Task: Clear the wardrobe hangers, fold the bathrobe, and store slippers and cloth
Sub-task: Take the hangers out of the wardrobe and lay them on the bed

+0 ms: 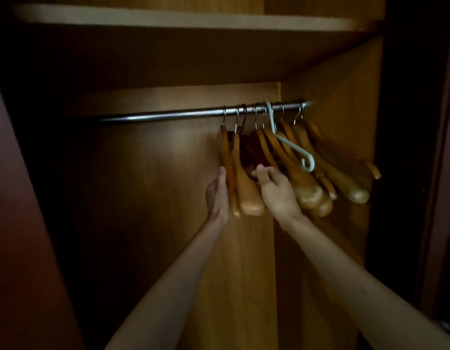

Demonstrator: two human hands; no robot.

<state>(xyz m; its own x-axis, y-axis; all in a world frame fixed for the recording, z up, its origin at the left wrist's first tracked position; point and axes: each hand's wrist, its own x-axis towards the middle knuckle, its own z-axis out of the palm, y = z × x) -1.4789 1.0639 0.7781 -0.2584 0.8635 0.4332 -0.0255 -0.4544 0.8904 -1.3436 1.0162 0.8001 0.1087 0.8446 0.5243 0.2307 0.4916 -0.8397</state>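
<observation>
Hangers (294, 157) are hanging bunched at the right end of the rail (168, 115); left hand (219, 195) is pressing flat, right hand (274, 188) is curling round one to lift it

Left of the hangers (289, 157) the rail (168, 114) fades into shadow; a dark red hanger (251, 150) among them is mostly hidden.
</observation>
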